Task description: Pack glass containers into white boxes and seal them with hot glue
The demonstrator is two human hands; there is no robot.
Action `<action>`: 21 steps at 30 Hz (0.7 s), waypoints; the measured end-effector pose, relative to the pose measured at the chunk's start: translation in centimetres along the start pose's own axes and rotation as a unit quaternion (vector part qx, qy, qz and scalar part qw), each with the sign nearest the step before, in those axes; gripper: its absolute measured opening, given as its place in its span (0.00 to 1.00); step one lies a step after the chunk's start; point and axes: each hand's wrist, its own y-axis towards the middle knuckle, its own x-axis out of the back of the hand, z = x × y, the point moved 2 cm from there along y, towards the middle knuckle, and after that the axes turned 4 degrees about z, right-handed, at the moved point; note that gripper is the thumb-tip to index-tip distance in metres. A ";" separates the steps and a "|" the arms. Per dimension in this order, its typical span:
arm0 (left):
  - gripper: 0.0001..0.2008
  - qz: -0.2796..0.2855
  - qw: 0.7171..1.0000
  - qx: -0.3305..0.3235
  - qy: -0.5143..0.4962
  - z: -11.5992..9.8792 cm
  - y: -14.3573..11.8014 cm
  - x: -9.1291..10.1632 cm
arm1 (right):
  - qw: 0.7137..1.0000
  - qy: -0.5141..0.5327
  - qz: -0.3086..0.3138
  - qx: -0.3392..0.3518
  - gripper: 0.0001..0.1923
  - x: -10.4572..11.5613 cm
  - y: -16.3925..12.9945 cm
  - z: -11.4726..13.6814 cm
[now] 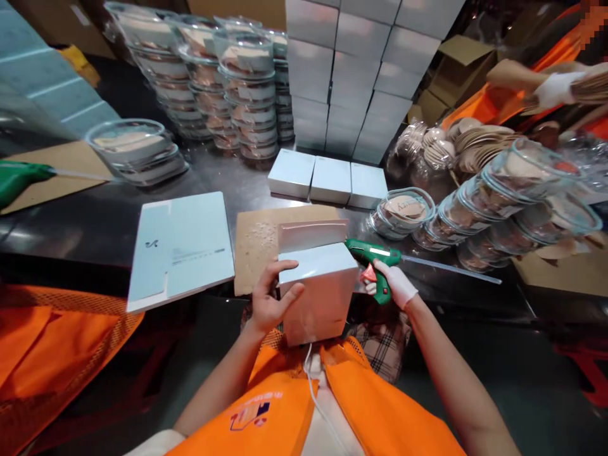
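Left hand (pixel 272 303): holding one open-flapped white cardboard box (pixel 319 301)
Right hand (pixel 396 282): white-gloved, gripping one green plastic glue gun (pixel 386 254)
Box position: dark metal table's (pixel 209 180) edge
Row behind: three closed white cartons (pixel 331 180)

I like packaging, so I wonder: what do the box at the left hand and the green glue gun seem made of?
Box: probably coated cardboard, smooth with slight sheen; the thin flap and crisp edges suggest it.
Glue gun: likely hard plastic, judging by its smooth, moulded green body.
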 end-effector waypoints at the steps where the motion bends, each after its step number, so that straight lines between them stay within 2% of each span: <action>1: 0.17 0.002 1.000 0.001 -0.003 0.0 0.0 0.0 | 0.999 -0.034 -0.015 0.000 0.30 0.6 0.1 0.2; 5: 0.17 0.024 1.000 0.008 -0.018 -0.1 0.0 -0.3 | 0.982 -0.150 -0.109 0.029 0.25 2.6 -0.9 2.1; 7: 0.18 0.042 0.998 0.014 -0.033 -0.3 0.3 -0.6 | 0.967 -0.155 -0.170 0.111 0.15 2.2 -2.1 3.9; 8: 0.19 0.052 0.998 0.014 -0.043 -0.4 0.4 -0.8 | 0.962 -0.129 -0.175 0.163 0.13 1.5 -2.7 4.8; 9: 0.19 0.063 0.996 0.011 -0.055 -0.6 0.4 -1.0 | 0.963 -0.087 -0.151 0.208 0.17 0.4 -3.2 5.6; 10: 0.18 0.072 0.995 0.006 -0.066 -0.7 0.5 -1.2 | 0.966 -0.036 -0.098 0.235 0.22 -0.8 -3.5 6.3; 12: 0.18 0.080 0.993 -0.006 -0.083 -0.9 0.4 -1.6 | 0.971 0.061 0.039 0.229 0.27 -3.4 -3.8 7.2; 13: 0.18 0.078 0.993 -0.010 -0.089 -1.0 0.3 -1.7 | 0.968 0.094 0.087 0.215 0.27 -4.4 -3.7 7.3; 14: 0.18 0.069 0.993 -0.011 -0.095 -1.0 0.1 -1.8 | 0.965 0.115 0.111 0.209 0.28 -5.1 -3.6 7.3; 16: 0.18 0.031 0.993 -0.002 -0.117 -0.7 -0.1 -1.8 | 0.958 0.121 0.118 0.233 0.30 -5.4 -3.4 7.1; 18: 0.25 -0.003 0.987 0.007 -0.162 -0.4 -0.2 -1.8 | 0.947 0.092 0.136 0.275 0.36 -4.8 -3.6 6.7; 20: 0.32 -0.008 0.979 0.005 -0.204 -0.1 -0.1 -1.7 | 0.924 0.028 0.202 0.323 0.44 -4.0 -4.4 6.7; 21: 0.30 0.005 0.977 0.003 -0.215 0.0 0.0 -1.7 | 0.908 -0.008 0.232 0.348 0.46 -3.7 -5.1 6.8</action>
